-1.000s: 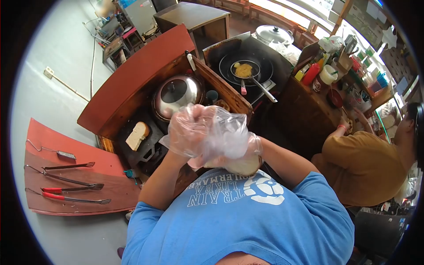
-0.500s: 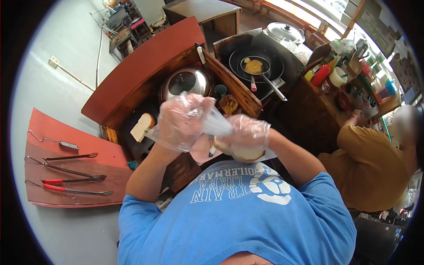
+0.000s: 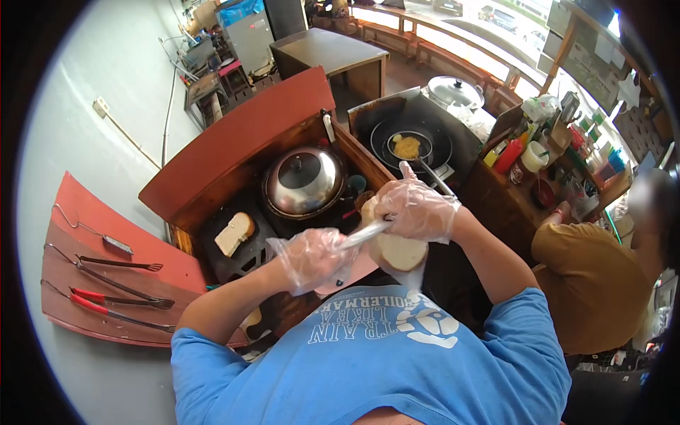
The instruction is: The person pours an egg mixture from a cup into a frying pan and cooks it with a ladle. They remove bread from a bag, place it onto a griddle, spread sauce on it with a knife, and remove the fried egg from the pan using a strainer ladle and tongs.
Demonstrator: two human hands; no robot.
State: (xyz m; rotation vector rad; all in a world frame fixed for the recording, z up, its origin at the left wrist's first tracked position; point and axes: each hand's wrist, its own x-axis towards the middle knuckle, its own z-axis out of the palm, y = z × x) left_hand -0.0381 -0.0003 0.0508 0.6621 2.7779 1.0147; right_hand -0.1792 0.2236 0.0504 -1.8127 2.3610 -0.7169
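Both my hands wear clear plastic gloves. My left hand [image 3: 316, 261] is closed on one end of a twisted length of clear plastic, which looks like the neck of a bread bag [image 3: 365, 234]. My right hand [image 3: 419, 210] grips the other end, with its thumb sticking up. Pale sliced bread [image 3: 402, 253] hangs just below my right hand, close to my shirt; whether it is fully inside the bag I cannot tell. A pink board [image 3: 360, 273] shows partly beneath my hands. Left of them, another bread slice [image 3: 235, 234] lies on the dark stove top.
A domed-lid pan [image 3: 304, 182] stands ahead. Yellow food [image 3: 406, 148] sits in a strainer over a black wok [image 3: 443, 145]. Tongs [image 3: 120, 300] hang on a red panel at left. A co-worker in a brown shirt [image 3: 598, 276] stands right, by a bottle-filled counter [image 3: 504, 185].
My left hand has come down towards my body, and the plastic between my hands has gone from a loose cone to a tight twist. My right hand has risen slightly.
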